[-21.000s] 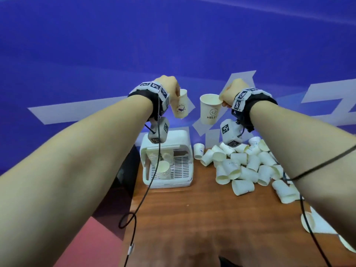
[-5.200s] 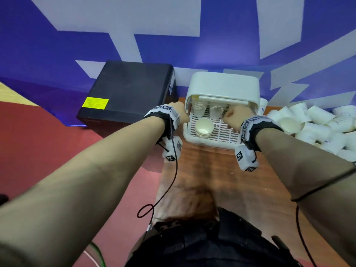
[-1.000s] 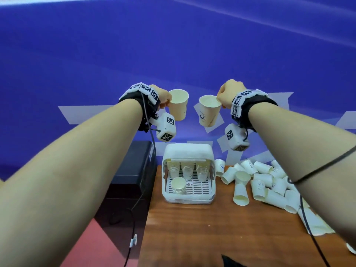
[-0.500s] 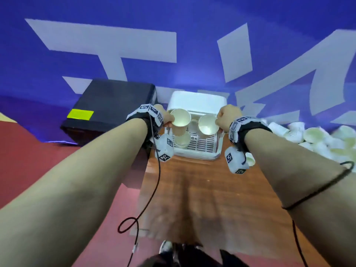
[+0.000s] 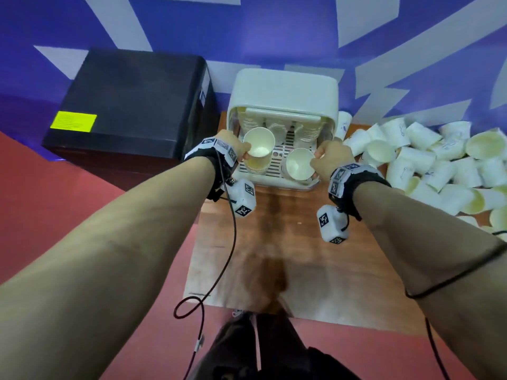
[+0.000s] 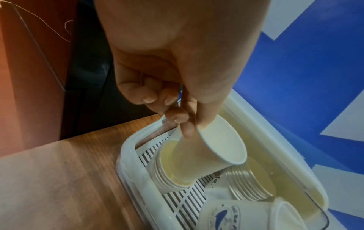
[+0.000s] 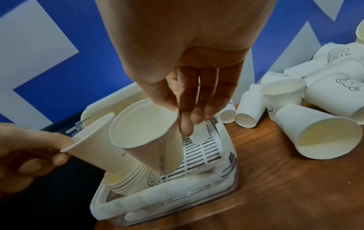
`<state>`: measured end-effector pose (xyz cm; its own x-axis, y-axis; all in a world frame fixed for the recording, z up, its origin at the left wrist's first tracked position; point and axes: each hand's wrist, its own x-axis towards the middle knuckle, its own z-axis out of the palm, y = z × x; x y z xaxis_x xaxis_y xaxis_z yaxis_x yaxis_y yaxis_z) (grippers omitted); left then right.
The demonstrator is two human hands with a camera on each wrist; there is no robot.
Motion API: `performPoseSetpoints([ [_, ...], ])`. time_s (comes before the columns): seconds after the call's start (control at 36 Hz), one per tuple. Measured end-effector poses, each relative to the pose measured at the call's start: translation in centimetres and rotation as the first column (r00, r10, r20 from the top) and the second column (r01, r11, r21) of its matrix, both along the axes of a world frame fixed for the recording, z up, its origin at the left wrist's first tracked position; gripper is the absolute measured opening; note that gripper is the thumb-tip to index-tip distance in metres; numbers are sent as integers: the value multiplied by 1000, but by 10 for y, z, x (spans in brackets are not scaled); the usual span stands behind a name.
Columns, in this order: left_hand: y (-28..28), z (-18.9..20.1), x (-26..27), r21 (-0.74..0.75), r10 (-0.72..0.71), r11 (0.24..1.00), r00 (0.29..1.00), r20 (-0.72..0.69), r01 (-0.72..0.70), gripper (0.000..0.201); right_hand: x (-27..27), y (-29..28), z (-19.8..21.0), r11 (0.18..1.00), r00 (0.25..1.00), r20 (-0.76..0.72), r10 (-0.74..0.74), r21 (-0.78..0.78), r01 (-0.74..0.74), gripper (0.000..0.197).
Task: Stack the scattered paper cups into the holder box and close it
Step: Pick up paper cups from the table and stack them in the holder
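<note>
Over the box point(image 5: 282, 89), the left hand point(image 5: 233, 145) pinches a cup point(image 6: 206, 149) by its rim, base entering the stack point(image 6: 171, 174). Beside it, the right hand point(image 5: 333, 157) pinches another cup point(image 7: 145, 133) above bare grate; rear stacks sit half-hidden under the lid. Loose cups point(image 5: 428, 160) crowd the right.

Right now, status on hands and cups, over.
Left hand pinching cup, entering front stack. Right hand pinching second cup over holder box. Lid open. Loose cups remain.
</note>
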<state>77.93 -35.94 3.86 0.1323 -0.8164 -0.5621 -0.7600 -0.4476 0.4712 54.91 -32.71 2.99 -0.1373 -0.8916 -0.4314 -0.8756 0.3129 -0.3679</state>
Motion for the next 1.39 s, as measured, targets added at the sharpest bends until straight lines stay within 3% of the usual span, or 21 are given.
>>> performPoseSetpoints([
  [0.11,-3,-4,0,-2,34,999,999,-6,-34,29,-3,2,2,1000,998,-48,-29,-10,28,6],
  [0.19,-4,-4,-5,13,62,998,998,-14,-62,38,-4,2,5,998,995,-84,-61,-27,59,24],
  [0.25,-2,-3,-10,40,91,995,996,-14,-91,26,-5,1,6,997,994,-83,-67,-29,65,26],
  [0.36,0,-4,-6,106,108,989,991,-74,-100,34,-1,-4,12,989,992,15,-127,-75,128,25],
  [0.5,11,5,1,120,189,977,974,-124,-174,18,6,-21,5,980,962,224,-157,-84,179,19],
  [0.69,18,15,4,150,244,964,957,-154,-221,18,37,-30,23,983,951,295,-94,-124,136,13],
  [0.86,32,9,10,175,254,957,960,-119,-232,22,51,-32,5,982,923,360,-131,-77,170,16],
  [0.97,42,3,19,167,283,950,953,-111,-262,18,59,-26,-3,990,908,394,-141,65,125,16],
  [1.06,46,3,24,165,253,959,960,-122,-232,19,57,-22,-4,994,932,347,-103,76,81,17],
  [1.17,47,14,22,118,143,983,989,-36,-137,11,40,-12,1,999,971,239,-23,32,15,28],
  [1.25,40,24,8,112,83,991,996,-35,-78,9,8,2,10,1000,992,128,14,-10,-13,21],
  [1.39,23,34,-48,77,-90,992,986,-138,101,22,-67,44,28,984,983,64,-174,-33,176,27],
])
